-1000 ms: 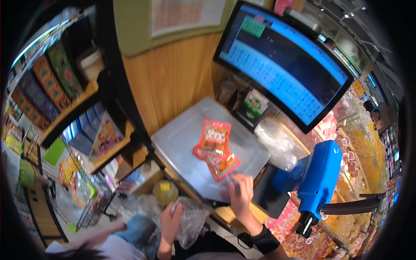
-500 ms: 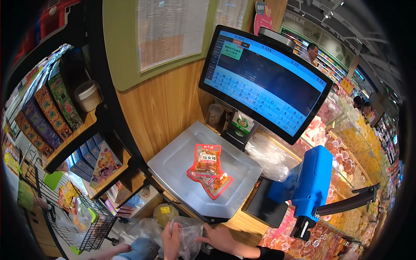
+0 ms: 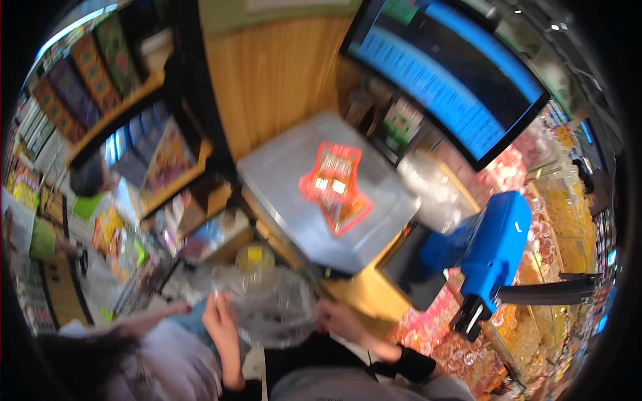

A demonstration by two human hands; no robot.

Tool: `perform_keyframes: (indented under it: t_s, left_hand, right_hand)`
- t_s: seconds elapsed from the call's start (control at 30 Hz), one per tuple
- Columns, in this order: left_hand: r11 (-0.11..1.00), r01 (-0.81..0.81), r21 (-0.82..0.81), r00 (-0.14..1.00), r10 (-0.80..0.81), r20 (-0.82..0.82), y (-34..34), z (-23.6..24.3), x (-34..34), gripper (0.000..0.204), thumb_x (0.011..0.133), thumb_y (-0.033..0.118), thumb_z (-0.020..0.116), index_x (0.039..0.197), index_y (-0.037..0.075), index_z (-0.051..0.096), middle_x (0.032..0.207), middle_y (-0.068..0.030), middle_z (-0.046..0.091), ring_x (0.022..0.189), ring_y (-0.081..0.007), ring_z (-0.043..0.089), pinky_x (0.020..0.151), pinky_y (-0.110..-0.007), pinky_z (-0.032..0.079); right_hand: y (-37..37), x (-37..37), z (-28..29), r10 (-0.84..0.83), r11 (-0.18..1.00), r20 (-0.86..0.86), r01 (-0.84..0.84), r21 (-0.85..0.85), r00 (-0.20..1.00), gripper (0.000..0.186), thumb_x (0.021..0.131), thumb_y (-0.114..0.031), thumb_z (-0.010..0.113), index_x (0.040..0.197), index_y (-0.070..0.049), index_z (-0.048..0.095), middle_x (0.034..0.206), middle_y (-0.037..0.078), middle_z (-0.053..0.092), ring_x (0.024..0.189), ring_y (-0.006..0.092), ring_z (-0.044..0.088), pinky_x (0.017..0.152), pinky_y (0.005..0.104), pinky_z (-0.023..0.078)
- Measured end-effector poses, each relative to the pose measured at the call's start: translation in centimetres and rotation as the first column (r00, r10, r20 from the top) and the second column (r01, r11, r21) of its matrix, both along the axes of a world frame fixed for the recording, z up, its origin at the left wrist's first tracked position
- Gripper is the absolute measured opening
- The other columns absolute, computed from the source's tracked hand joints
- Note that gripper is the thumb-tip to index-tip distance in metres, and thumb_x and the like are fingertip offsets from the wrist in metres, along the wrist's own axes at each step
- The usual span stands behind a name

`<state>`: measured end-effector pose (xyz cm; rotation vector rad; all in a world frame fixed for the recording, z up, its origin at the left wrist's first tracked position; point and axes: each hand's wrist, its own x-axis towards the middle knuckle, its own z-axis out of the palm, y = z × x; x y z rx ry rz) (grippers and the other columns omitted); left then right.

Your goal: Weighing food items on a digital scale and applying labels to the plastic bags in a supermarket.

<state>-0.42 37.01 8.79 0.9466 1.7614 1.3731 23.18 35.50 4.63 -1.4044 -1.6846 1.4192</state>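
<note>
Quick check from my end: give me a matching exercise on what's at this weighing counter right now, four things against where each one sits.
Things:
1. red snack packets
2. clear plastic bag
3. blue label printer
4. wide screen with blue rows

Places:
A. between the left hand and the right hand, at the lower edge
B. lying on the grey metal scale tray
C. up behind the tray, on the right
D. right of the tray, above the trays of sweets

Pairs: 1-B, 2-A, 3-D, 4-C
</note>
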Motion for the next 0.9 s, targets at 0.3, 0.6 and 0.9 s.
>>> perform_keyframes:
  t_s: [0.3, 0.6, 0.9]
  left_hand:
    - [0.947, 0.260, -0.192, 0.903, -0.168, 0.395, -2.5, 5.9, 4.5, 0.034, 0.093, 0.028, 0.043, 0.093, 0.000, 0.063, 0.050, 0.0081, 0.032, 0.045, -0.0003, 0.025, 0.042, -0.019, 0.017]
    - [0.990, 0.132, -0.048, 0.925, -0.106, 0.366, -7.2, 5.8, 4.9, 0.041, 0.095, 0.030, 0.037, 0.115, -0.001, 0.053, 0.054, 0.0072, 0.033, 0.046, -0.0007, 0.025, 0.043, -0.017, 0.017]
    - [0.961, 0.275, -0.011, 0.877, -0.246, 0.412, -7.9, 6.5, 6.6, 0.044, 0.096, 0.031, 0.033, 0.121, -0.001, 0.047, 0.054, 0.0067, 0.030, 0.047, -0.0017, 0.026, 0.044, -0.018, 0.021]
  right_hand:
    - [-1.2, 0.5, 7.4, -0.024, 0.829, -0.065, 0.056, 0.557, 0.998, 0.023, 0.080, 0.004, 0.052, 0.102, 0.004, 0.050, 0.090, 0.014, 0.061, 0.078, 0.0231, 0.062, 0.087, 0.0337, 0.042]
    - [-3.5, -2.3, 1.0, 0.412, 0.836, 0.452, -0.525, 0.157, 0.791, 0.018, 0.084, -0.011, 0.049, 0.100, -0.003, 0.051, 0.068, 0.017, 0.058, 0.071, 0.0339, 0.058, 0.072, 0.0412, 0.046]
    - [-2.7, -4.6, 2.9, 0.270, 0.961, 0.057, -0.272, 0.039, 0.961, 0.012, 0.084, -0.010, 0.049, 0.085, 0.001, 0.051, 0.071, 0.024, 0.055, 0.068, 0.0406, 0.053, 0.057, 0.0429, 0.042]
